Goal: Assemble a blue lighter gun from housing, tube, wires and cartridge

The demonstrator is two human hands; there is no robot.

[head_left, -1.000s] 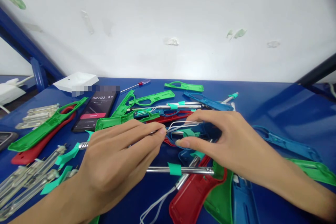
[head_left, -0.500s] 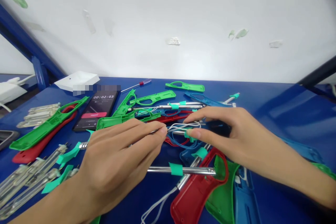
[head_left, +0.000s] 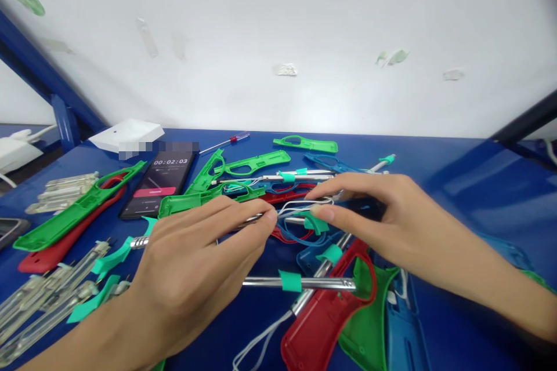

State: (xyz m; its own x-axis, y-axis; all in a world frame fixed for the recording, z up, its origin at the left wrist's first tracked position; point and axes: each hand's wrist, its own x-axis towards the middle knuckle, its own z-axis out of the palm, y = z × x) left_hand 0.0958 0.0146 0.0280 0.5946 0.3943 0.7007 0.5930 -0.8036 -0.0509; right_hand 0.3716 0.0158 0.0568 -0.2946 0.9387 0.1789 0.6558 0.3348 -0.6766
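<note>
1. The left hand (head_left: 200, 261) had thumb and forefinger pressed together, pinching the near end of a bunch of thin white wires (head_left: 300, 204). Whether it also held the ribbed silver metal tube end (head_left: 139, 242) showing beside its knuckles could not be told.
2. The right hand (head_left: 391, 214) had thumb and forefinger curved around the far end of the wires, tips slightly apart; whether they pressed on them was unclear.
3. The wires lay between the two hands, above a strip of teal tape (head_left: 315, 222), already doubled into loose loops. The handling of them looked under way, not finished.
4. Teal tape was already wrapped around the long shiny metal rod (head_left: 265, 282) nearer the person.
5. Much appeared left unjoined: the hollow red plastic shell (head_left: 313, 324), the hollow green plastic shell (head_left: 365, 324) and the long blue plastic shell (head_left: 407, 330) lay separate from the wires in hand.
6. At the left, a group of clear slender tubes (head_left: 65, 191) lay apart from both hands on the blue tabletop (head_left: 456, 177).
</note>
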